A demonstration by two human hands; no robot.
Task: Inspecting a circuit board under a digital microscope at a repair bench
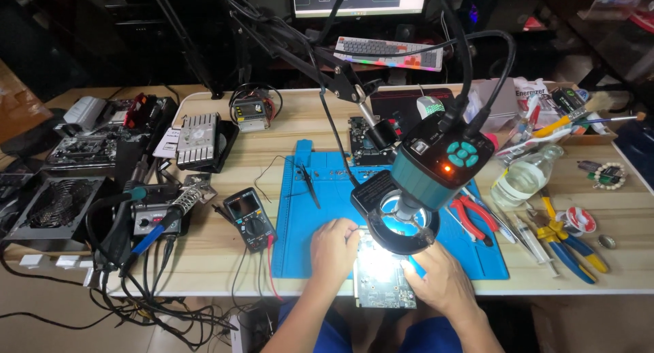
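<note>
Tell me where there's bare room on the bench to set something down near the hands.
Free: the blue mat between the tweezers and the microscope head, and bare table left of the multimeter. Crowded: right of the mat, with red cutters, yellow pliers and a bottle. The left hand and right hand cover the circuit board.

An electronics repair workshop: a wooden counter [225, 258] crowded with a blue silicone work mat [306, 217], a teal inspection camera with ring light [426, 179] just above the fingers, a multimeter [248, 218] and soldering station [153, 217] off to their left, pliers [473, 217] to their right.
</note>
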